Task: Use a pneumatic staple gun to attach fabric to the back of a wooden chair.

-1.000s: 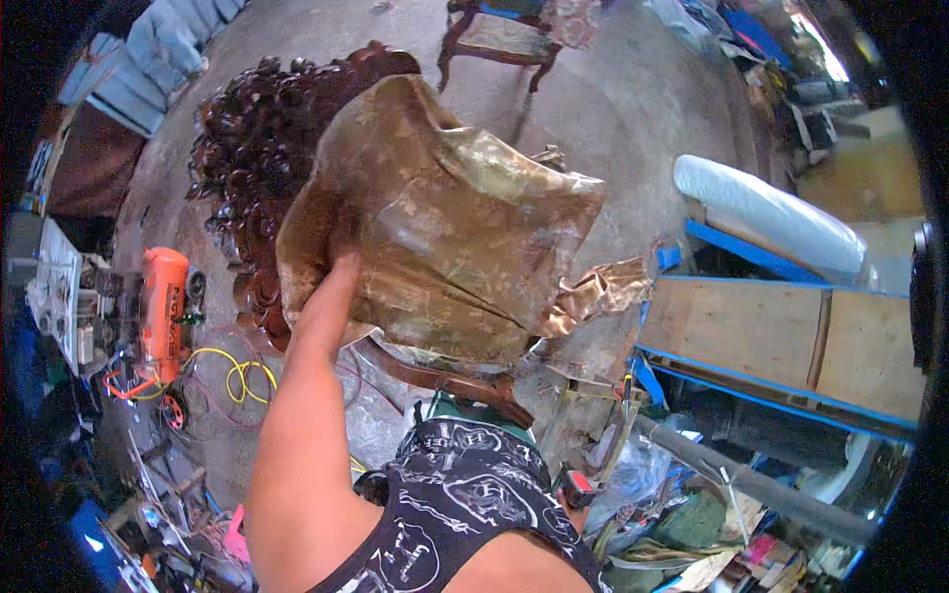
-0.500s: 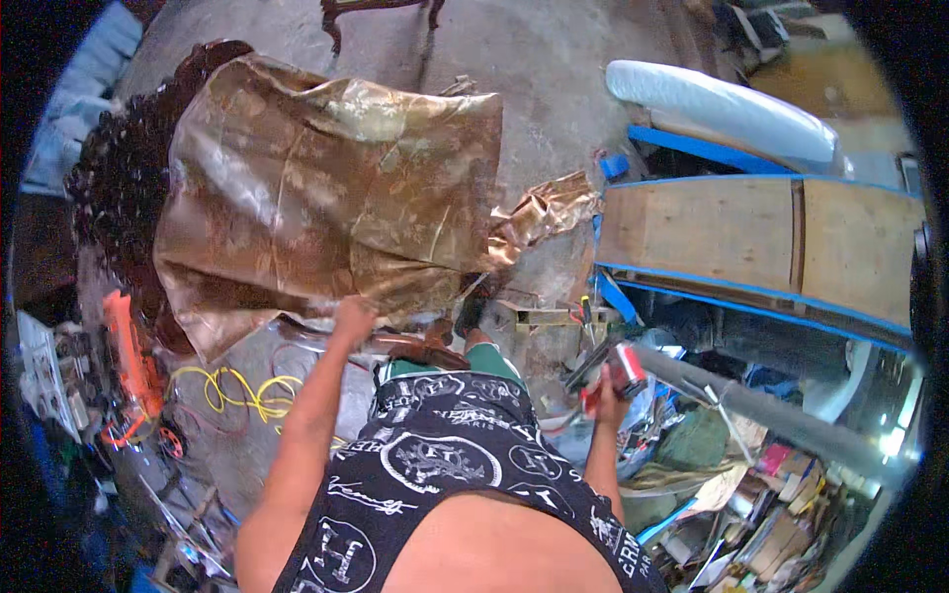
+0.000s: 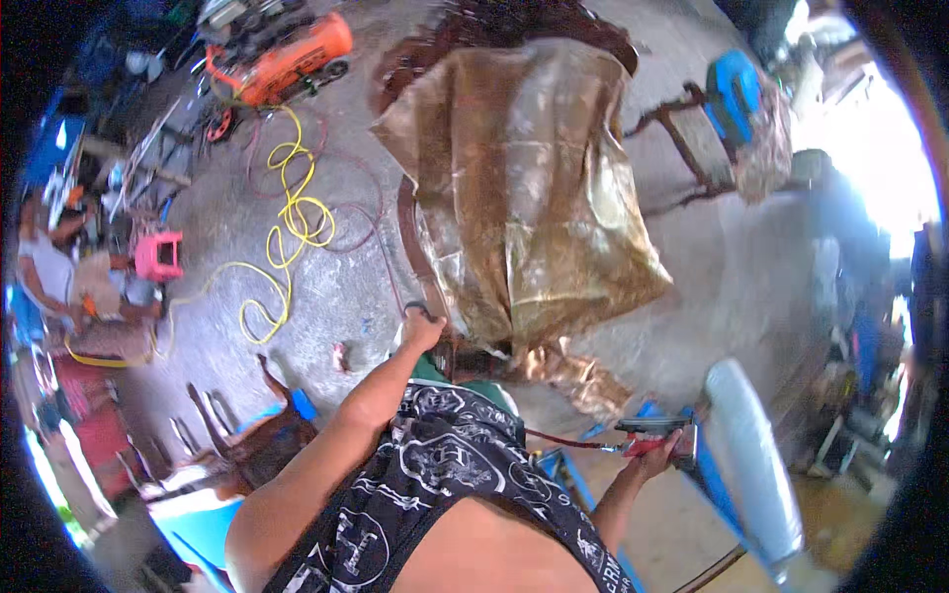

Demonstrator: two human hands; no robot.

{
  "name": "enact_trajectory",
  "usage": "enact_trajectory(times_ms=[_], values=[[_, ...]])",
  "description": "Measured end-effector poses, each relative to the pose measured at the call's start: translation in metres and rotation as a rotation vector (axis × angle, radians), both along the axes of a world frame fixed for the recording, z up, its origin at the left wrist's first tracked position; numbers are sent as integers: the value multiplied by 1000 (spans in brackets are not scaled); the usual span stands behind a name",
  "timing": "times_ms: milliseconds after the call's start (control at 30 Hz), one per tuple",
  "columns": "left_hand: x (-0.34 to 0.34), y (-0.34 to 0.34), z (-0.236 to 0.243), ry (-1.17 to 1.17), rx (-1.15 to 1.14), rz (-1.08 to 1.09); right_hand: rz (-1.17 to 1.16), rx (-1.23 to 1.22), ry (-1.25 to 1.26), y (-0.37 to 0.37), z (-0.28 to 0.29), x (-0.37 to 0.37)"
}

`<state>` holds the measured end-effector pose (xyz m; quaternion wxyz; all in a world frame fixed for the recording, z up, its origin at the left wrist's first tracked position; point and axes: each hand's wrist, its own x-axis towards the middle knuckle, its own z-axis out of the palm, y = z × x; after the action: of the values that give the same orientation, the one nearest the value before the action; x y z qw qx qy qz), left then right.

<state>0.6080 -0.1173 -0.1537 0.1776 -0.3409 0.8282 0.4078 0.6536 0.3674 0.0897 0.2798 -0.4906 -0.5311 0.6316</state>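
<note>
Gold-brown patterned fabric [image 3: 534, 188] lies draped over a chair or sofa with a dark carved wooden frame in front of me. My left hand [image 3: 426, 329] is closed at the near end of the curved wooden armrest [image 3: 415, 242], left of the fabric. Out to my right, apart from the furniture, my right hand [image 3: 654, 456] grips a red and dark staple gun [image 3: 684, 445]. A red air hose [image 3: 563, 439] runs from the gun towards my body. A crumpled strip of shiny gold fabric [image 3: 578, 381] hangs at the near edge of the cover.
Yellow hose [image 3: 292, 212] lies in loops on the concrete floor, near an orange air compressor [image 3: 297, 59]. A plastic-wrapped roll [image 3: 756, 469] and blue-edged boards stand at right. A chair frame [image 3: 692, 148] stands far right; a person [image 3: 49, 267] sits at left beside a pink stool [image 3: 159, 256].
My view has swung to the right, so the covered furniture is now straight ahead. My left hand has shifted to the armrest's near end. The staple gun remains in my right hand, now farther out.
</note>
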Motion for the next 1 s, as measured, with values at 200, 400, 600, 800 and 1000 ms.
enact_trajectory(times_ms=[200,400,600,800,1000], values=[[16,18,2,-343,267,-95,98,151,92,13,49,-73],[21,10,2,-175,297,-27,208,362,226,19,147,-116],[-13,9,22,-321,355,-51,140,355,164,28,191,-157],[-7,21,-21,-325,229,28,336,227,130,148,161,-251],[-14,37,-6,-261,137,358,540,333,-19,81,162,-333]])
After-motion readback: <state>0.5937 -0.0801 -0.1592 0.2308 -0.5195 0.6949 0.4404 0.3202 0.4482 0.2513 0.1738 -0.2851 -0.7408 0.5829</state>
